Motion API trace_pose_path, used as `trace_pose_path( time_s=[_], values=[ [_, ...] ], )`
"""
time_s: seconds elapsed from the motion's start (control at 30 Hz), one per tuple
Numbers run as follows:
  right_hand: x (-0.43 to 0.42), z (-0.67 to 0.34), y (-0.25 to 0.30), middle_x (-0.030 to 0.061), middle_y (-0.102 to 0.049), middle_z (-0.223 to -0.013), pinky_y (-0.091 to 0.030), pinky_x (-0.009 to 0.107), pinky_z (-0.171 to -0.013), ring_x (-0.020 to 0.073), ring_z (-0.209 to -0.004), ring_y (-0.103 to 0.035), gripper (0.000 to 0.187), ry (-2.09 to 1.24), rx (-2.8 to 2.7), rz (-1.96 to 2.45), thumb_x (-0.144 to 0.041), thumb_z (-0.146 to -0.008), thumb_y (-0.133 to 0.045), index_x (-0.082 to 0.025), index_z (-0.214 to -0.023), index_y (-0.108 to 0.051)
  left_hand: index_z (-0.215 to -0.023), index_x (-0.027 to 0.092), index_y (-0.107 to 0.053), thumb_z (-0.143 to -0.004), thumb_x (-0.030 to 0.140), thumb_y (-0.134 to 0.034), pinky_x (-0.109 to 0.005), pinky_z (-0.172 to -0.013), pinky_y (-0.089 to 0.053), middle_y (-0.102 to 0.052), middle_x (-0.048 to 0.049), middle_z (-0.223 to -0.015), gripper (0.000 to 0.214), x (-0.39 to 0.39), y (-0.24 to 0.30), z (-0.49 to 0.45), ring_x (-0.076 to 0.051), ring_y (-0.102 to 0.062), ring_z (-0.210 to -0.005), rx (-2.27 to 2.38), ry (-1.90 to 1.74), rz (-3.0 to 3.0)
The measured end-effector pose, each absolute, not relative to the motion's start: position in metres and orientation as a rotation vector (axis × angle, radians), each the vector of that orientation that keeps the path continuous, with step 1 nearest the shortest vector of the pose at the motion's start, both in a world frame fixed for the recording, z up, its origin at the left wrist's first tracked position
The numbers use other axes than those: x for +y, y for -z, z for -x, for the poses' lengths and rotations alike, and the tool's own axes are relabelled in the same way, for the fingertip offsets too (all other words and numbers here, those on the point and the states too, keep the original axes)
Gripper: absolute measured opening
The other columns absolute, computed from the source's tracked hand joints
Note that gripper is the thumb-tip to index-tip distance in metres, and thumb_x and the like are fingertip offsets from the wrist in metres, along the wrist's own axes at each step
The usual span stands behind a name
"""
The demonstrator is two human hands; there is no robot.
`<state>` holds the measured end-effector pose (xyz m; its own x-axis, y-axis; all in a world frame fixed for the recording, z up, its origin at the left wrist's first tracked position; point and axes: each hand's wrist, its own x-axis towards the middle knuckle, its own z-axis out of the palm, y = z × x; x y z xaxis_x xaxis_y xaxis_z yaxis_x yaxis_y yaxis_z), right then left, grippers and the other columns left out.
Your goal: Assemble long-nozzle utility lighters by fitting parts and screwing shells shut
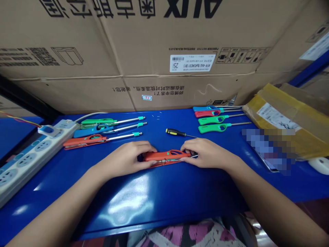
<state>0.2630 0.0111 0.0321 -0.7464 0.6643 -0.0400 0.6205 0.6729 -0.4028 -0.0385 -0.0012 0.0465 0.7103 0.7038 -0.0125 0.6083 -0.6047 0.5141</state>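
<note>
An orange-red long-nosed lighter (pixel 167 157) lies flat on the blue table (pixel 144 199) between both my hands. My left hand (pixel 131 158) curls over its left end, fingers closed on the body. My right hand (pixel 205 153) pinches its right end, where the metal tube starts. A small black-and-yellow screwdriver (pixel 177 132) lies just behind the lighter, untouched.
Three lighters with teal-capped tubes (pixel 102 131) lie at the left, several more lighters (pixel 217 118) at the right back. A white power strip (pixel 28 156) runs along the left edge. Big cardboard boxes (pixel 154 51) wall the back; a taped parcel (pixel 288 116) sits right.
</note>
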Motion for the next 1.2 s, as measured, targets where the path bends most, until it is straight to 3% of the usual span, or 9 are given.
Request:
trace_pose_path(
  time_s=[0.2,0.33,0.47,0.57,0.7,0.8,0.93,1.1,1.2],
  values=[
    [0.014,-0.261,-0.019,0.0071,-0.074,-0.107,-0.051,0.033,-0.084,0.0211,-0.098,-0.070,0.022,-0.519,-2.493,1.161,-0.025,-0.101,-0.050,-0.019,-0.107,-0.071,-0.111,0.018,-0.070,-0.101,0.034,-0.050,-0.028,-0.077,-0.053,-0.074,-0.0047,-0.098,0.028,0.007,-0.035,0.041,-0.018,-0.070,-0.085,1.133,-0.473,-2.419],
    [0.014,-0.255,-0.008,0.0050,-0.075,-0.110,-0.053,0.033,-0.082,0.0212,-0.099,-0.070,0.021,-0.494,-2.404,1.255,-0.025,-0.100,-0.052,-0.021,-0.109,-0.071,-0.116,0.019,-0.068,-0.099,0.034,-0.050,-0.033,-0.076,-0.054,-0.072,-0.0063,-0.103,0.029,0.011,-0.027,0.045,-0.021,-0.068,-0.087,1.261,-0.358,-2.500],
    [0.013,-0.251,-0.010,0.0074,-0.069,-0.112,-0.051,0.031,-0.070,0.0215,-0.093,-0.069,0.024,-0.327,-2.348,1.339,-0.033,-0.099,-0.055,-0.021,-0.117,-0.067,-0.113,0.019,-0.067,-0.098,0.036,-0.052,-0.038,-0.086,-0.053,-0.067,-0.0091,-0.112,0.028,0.009,-0.033,0.046,-0.024,-0.065,-0.100,1.285,-0.455,-2.626],
    [0.012,-0.254,-0.017,0.0065,-0.067,-0.109,-0.051,0.030,-0.074,0.0191,-0.092,-0.067,0.022,-0.354,-2.346,1.255,-0.030,-0.098,-0.055,-0.021,-0.115,-0.067,-0.104,0.020,-0.068,-0.095,0.041,-0.058,-0.037,-0.086,-0.052,-0.068,-0.0066,-0.104,0.025,0.004,-0.042,0.045,-0.022,-0.064,-0.095,1.160,-0.435,-2.638],
    [0.008,-0.257,-0.023,0.0048,-0.068,-0.103,-0.050,0.032,-0.082,0.0191,-0.097,-0.065,0.016,-0.436,-2.552,1.023,-0.031,-0.098,-0.056,-0.021,-0.101,-0.069,-0.105,0.020,-0.067,-0.084,0.051,-0.072,-0.036,-0.081,-0.052,-0.069,-0.0049,-0.100,0.038,-0.001,-0.047,0.042,-0.023,-0.066,-0.091,0.980,-0.238,-2.640],
    [0.005,-0.255,-0.025,0.0053,-0.067,-0.106,-0.049,0.034,-0.086,0.0208,-0.101,-0.063,0.019,-0.500,-2.661,0.927,-0.037,-0.095,-0.063,-0.022,-0.104,-0.067,-0.102,0.019,-0.068,-0.084,0.041,-0.072,-0.034,-0.077,-0.051,-0.069,-0.0043,-0.098,0.029,-0.002,-0.044,0.039,-0.022,-0.066,-0.088,0.968,-0.160,-2.630],
    [0.004,-0.255,-0.028,0.0054,-0.068,-0.107,-0.048,0.035,-0.083,0.0232,-0.098,-0.063,0.040,-0.593,-2.733,1.008,-0.045,-0.082,-0.078,-0.021,-0.109,-0.062,-0.099,0.018,-0.068,-0.087,0.032,-0.066,-0.030,-0.072,-0.050,-0.069,-0.0040,-0.095,0.018,-0.003,-0.038,0.036,-0.019,-0.066,-0.083,0.968,-0.168,-2.544],
    [0.009,-0.263,-0.034,0.0053,-0.070,-0.100,-0.047,0.034,-0.080,0.0219,-0.091,-0.065,0.015,-0.632,-2.732,1.173,-0.029,-0.093,-0.065,-0.019,-0.103,-0.064,-0.117,0.021,-0.067,-0.095,0.033,-0.060,-0.025,-0.066,-0.050,-0.070,-0.0016,-0.089,0.026,-0.004,-0.034,0.035,-0.015,-0.065,-0.075,0.982,-0.289,-2.365],
    [0.012,-0.266,-0.035,0.0077,-0.069,-0.104,-0.049,0.034,-0.080,0.0217,-0.093,-0.065,0.020,-0.565,-2.713,1.167,-0.031,-0.100,-0.054,-0.019,-0.106,-0.068,-0.126,0.022,-0.062,-0.100,0.032,-0.053,-0.025,-0.070,-0.053,-0.070,-0.0027,-0.095,0.030,-0.002,-0.030,0.035,-0.015,-0.066,-0.079,1.054,-0.440,-2.361]
  ],
)
